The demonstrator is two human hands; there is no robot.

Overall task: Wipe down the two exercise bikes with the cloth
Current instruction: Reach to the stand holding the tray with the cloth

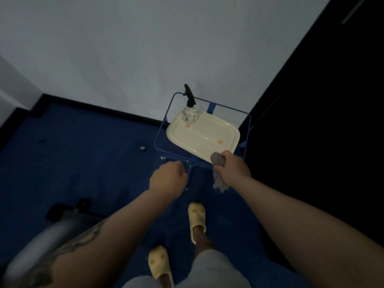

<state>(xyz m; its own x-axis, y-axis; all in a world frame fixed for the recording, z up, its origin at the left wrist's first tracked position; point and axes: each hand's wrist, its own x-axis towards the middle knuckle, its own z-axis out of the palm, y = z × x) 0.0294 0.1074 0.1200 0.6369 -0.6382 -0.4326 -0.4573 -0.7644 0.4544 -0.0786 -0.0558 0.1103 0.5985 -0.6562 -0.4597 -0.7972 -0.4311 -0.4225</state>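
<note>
The right hand [233,166] grips the crumpled grey cloth [218,171] at the near edge of the cream plastic tray [207,129] — the left hand [169,177], curled and empty, hovers just beside it.

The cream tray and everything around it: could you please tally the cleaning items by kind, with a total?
Cream tray: 1
Clear spray bottle with black trigger, standing on the tray's far corner: 1
Grey cloth, gripped in the right hand: 1
Blue wire stand under the tray: 1
Total: 4
</note>
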